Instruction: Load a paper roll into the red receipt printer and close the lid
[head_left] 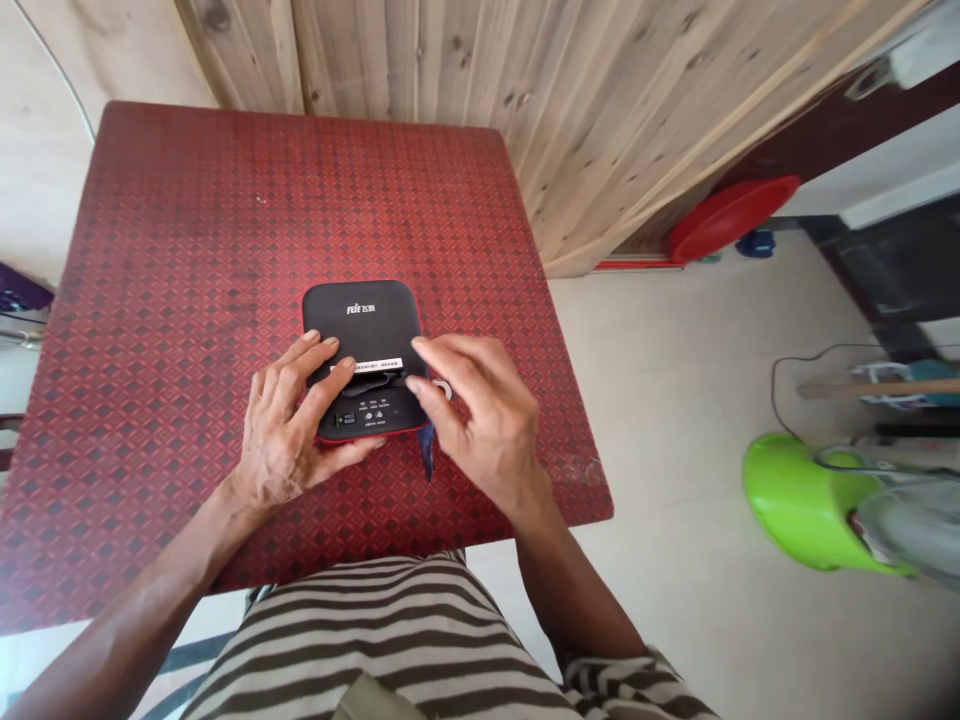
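A black, rounded-square device (360,330) with white "FEJE" lettering and a red lower edge is held over the patterned red table (300,200). Across its face runs an open slot (375,383) with a dark strip in it, below a white label. My left hand (289,420) grips the device from the left, fingers on its face and thumb along the near edge. At the right edge, my right hand (480,405) has its index finger and thumb at the slot's end; its other fingers are mostly hidden. A dark blue strip (426,452) hangs beside that edge.
A wood-plank wall (450,60) borders the table's far side. On the floor to the right stand a bright green bucket (795,500) and, leaning farther off, a red basin (731,218). A dark cable (776,385) runs near the bucket.
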